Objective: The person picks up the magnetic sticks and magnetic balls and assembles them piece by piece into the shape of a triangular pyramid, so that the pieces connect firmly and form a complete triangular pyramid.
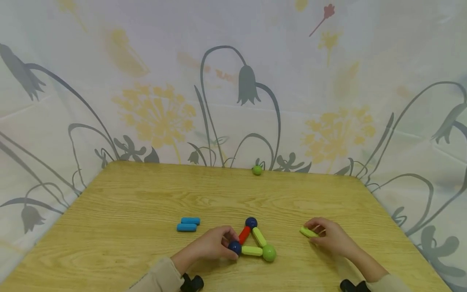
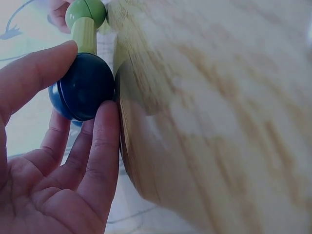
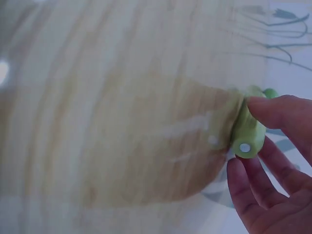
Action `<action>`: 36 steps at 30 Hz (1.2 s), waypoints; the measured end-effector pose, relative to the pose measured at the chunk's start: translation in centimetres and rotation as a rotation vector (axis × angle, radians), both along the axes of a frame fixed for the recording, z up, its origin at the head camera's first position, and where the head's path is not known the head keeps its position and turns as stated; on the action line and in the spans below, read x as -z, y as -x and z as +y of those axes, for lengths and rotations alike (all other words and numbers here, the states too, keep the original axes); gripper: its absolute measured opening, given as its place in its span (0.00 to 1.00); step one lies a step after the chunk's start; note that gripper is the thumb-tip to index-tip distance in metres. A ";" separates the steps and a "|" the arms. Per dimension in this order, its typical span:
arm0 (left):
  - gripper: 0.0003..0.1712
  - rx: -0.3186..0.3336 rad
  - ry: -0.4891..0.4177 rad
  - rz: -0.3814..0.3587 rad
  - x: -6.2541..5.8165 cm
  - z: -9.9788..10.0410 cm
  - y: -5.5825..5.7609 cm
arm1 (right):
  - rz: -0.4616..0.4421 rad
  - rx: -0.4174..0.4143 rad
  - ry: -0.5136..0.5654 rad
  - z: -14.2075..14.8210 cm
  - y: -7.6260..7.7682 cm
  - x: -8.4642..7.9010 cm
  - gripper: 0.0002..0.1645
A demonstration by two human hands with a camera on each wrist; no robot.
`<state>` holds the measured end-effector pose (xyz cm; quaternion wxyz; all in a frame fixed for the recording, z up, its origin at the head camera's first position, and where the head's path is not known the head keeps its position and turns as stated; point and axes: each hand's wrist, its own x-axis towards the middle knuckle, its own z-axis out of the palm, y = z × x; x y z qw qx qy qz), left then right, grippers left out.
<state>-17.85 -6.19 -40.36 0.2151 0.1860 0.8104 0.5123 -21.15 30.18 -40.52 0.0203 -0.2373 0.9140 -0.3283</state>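
Observation:
My left hand (image 1: 212,244) grips a dark blue ball (image 1: 235,247) between thumb and fingers; the left wrist view shows this ball (image 2: 87,87) up close. It is one corner of a triangle on the table. A red rod (image 1: 244,235) runs from it to a second dark blue ball (image 1: 251,222). Two yellow-green rods, one along the front (image 1: 252,251) and one along the right side (image 1: 259,237), meet at a green ball (image 1: 269,253). Farther right, my right hand (image 1: 333,236) pinches a loose yellow-green rod (image 3: 249,129) with a pale round spot on its end.
Two blue rods (image 1: 187,227) lie side by side left of the triangle. A small green ball (image 1: 257,170) sits at the back edge of the wooden table (image 1: 146,194). Behind it hangs a flower-patterned cloth (image 1: 226,121).

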 end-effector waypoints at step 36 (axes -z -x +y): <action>0.16 0.015 -0.001 -0.020 -0.1 -0.1 0.2 | -0.023 -0.148 0.149 -6.3 -2.3 -0.7 0.19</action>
